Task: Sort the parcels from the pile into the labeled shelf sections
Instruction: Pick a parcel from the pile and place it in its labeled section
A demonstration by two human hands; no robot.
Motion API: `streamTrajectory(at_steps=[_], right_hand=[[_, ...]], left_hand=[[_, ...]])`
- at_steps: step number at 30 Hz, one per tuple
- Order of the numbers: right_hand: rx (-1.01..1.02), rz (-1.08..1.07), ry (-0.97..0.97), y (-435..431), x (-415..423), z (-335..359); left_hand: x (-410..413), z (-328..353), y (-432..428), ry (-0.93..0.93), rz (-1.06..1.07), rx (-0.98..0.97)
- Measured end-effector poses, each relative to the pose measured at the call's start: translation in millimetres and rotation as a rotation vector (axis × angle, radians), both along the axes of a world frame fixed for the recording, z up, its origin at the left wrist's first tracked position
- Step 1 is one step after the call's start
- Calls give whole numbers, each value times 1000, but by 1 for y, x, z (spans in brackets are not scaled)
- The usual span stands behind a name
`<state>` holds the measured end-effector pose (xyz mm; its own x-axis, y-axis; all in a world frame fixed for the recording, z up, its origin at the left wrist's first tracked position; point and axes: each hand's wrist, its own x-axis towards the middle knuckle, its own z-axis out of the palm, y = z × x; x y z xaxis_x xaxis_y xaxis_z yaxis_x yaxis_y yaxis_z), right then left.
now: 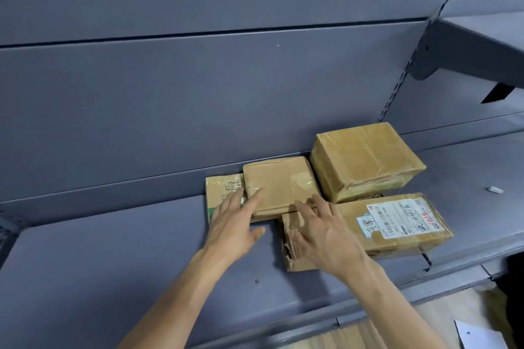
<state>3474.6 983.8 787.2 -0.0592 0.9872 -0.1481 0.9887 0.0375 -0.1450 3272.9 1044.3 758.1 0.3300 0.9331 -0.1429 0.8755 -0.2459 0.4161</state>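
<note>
Several brown cardboard parcels lie on a grey metal shelf [113, 258]. A small taped parcel [283, 181] sits on top of a flat parcel [219, 187] near the back wall. A taller taped box [365, 159] stands to its right. In front lies a long torn parcel [397, 224] with a white shipping label. My left hand [232, 224] rests flat with fingers spread, its fingertips touching the small taped parcel's left front. My right hand [326, 238] lies spread over the torn parcel's left end, fingertips at the small parcel's front edge. Neither hand grips anything.
The grey back panel rises behind the parcels. A slotted upright [408, 65] and a higher shelf on a bracket [470, 51] are at upper right. A small white scrap [494, 189] lies on the shelf at right. Wooden floor and white paper [479, 334] show below.
</note>
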Motion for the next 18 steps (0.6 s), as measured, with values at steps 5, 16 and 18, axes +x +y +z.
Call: streamTrajectory(at_steps=[5,16,18], right_hand=[[-70,-8,-81,23,3,-3],[-73,-49,-8,38,5,-12],[-28,-71,-71,41,1,-12]], left_hand=[[12,-10,21,119,14,58],[8,-24,-4,-309,190,127],[11,-19,-4,-367,216,78]])
